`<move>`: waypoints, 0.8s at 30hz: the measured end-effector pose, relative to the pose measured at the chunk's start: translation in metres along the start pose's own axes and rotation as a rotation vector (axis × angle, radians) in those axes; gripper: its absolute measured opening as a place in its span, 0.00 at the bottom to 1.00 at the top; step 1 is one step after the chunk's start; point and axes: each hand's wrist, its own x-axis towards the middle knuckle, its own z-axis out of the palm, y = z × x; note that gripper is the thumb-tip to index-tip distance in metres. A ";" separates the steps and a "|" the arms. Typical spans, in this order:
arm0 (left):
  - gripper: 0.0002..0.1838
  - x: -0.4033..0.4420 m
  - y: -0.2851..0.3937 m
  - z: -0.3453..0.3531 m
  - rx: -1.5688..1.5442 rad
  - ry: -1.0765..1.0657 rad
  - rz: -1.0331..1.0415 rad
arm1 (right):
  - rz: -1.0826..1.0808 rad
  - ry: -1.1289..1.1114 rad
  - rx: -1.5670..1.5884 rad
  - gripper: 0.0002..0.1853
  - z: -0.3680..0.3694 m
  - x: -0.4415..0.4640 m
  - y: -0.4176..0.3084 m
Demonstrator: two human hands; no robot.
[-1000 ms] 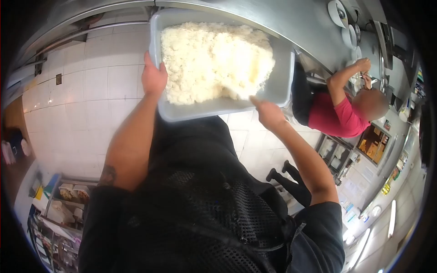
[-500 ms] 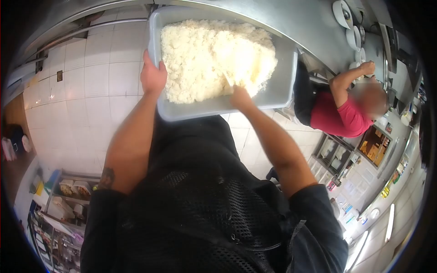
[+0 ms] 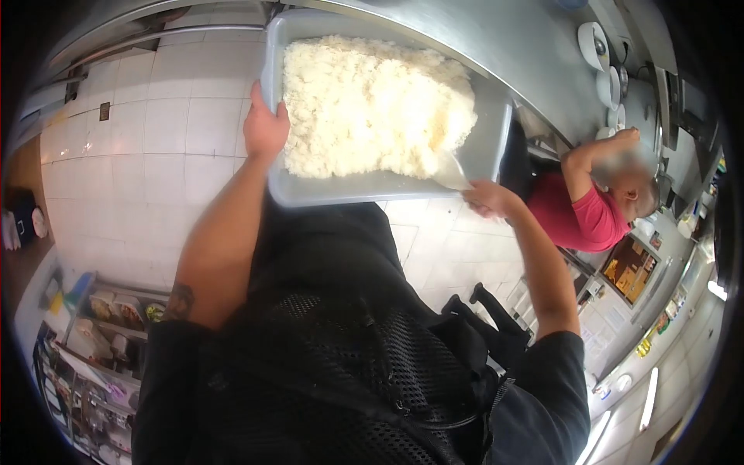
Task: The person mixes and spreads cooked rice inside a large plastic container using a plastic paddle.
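A large grey plastic tub (image 3: 341,193) lies before me at the edge of the steel counter, with a wide mound of white rice (image 3: 372,108) in it. My left hand (image 3: 266,128) grips the tub's left wall, thumb over the rim. Near the tub's front right corner, my right hand (image 3: 490,200) is closed on a pale paddle (image 3: 452,172). The paddle's blade meets the right front edge of the rice.
A steel counter (image 3: 496,39) runs along the top, with white bowls (image 3: 593,46) at its far right. A co-worker in a red shirt (image 3: 577,213) stands at the right. Food containers (image 3: 116,306) sit in a rack at lower left.
My right hand and the paddle went left over the rice, then back right to the tub's front right. My left hand keeps its hold. The co-worker's raised arm has shifted slightly.
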 end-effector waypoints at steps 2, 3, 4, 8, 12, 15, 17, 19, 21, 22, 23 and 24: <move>0.38 0.000 0.000 -0.001 -0.012 -0.016 0.000 | 0.007 -0.083 -0.054 0.06 0.024 0.025 -0.028; 0.38 0.000 -0.002 -0.001 -0.003 -0.022 0.003 | 0.060 -0.077 -0.210 0.06 0.040 0.028 -0.045; 0.38 0.001 -0.001 0.000 0.005 -0.006 -0.003 | 0.063 -0.078 -0.197 0.06 0.051 0.033 -0.045; 0.37 -0.001 0.006 -0.005 -0.015 -0.025 -0.004 | 0.000 -0.054 0.066 0.06 0.094 -0.003 -0.067; 0.36 0.002 0.008 -0.005 0.009 -0.023 0.003 | -0.091 -0.044 0.155 0.09 0.137 -0.004 -0.066; 0.36 -0.001 0.011 -0.005 0.017 -0.035 -0.013 | -0.143 0.038 -0.023 0.13 0.164 -0.003 -0.072; 0.37 -0.001 0.008 -0.003 0.036 -0.021 -0.033 | -0.218 0.056 -0.028 0.14 0.181 -0.030 -0.093; 0.37 -0.003 0.009 -0.004 0.027 -0.030 -0.023 | -0.469 0.163 -0.202 0.17 0.214 -0.013 -0.100; 0.37 -0.001 0.009 -0.005 0.022 -0.018 -0.027 | -0.554 0.225 -0.320 0.18 0.246 0.020 -0.115; 0.37 -0.001 0.008 -0.004 0.023 -0.011 -0.011 | -0.564 0.220 -0.326 0.18 0.242 0.022 -0.122; 0.38 -0.003 0.005 -0.003 0.025 -0.008 0.000 | -0.524 0.178 -0.296 0.18 0.236 0.023 -0.125; 0.38 -0.004 0.002 -0.005 0.029 -0.006 -0.010 | -0.478 0.136 -0.265 0.19 0.227 0.018 -0.126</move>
